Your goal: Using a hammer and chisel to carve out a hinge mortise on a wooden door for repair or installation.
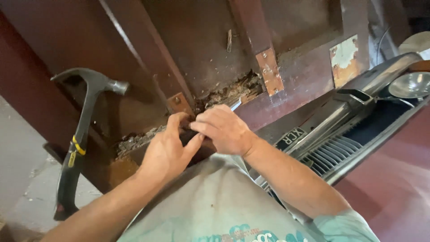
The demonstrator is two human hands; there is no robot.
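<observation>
Head camera looks straight down at both hands working on a dark red-brown wooden frame (134, 40), and honestly the key bit is hard to see. The left hand (168, 150) and right hand (223, 130) are pressed together at the fingertips, right where the wood has rotted out. A thin silvery metal blade (235, 104) pokes out just past the right hand's fingers, but its handle is buried under the hand, so what tool it is can't be made out. The right hand looks curled shut around it; the left hand's fingers are bent and pinching at the same spot, and whether they actually grip anything can't be told.

The crumbling wood debris (228, 92) sits in the gap just beyond both hands, and more of it trails off past the left hand's thumb side.

A black claw hammer (78, 143) with a yellow band hangs by its head off the frame, well to the left hand's outer side. Copper-coloured metal brackets (270, 71) sit just beyond the right hand. Off to the right hand's far side, a chrome car grille (333, 150) is cut off by the edge.
</observation>
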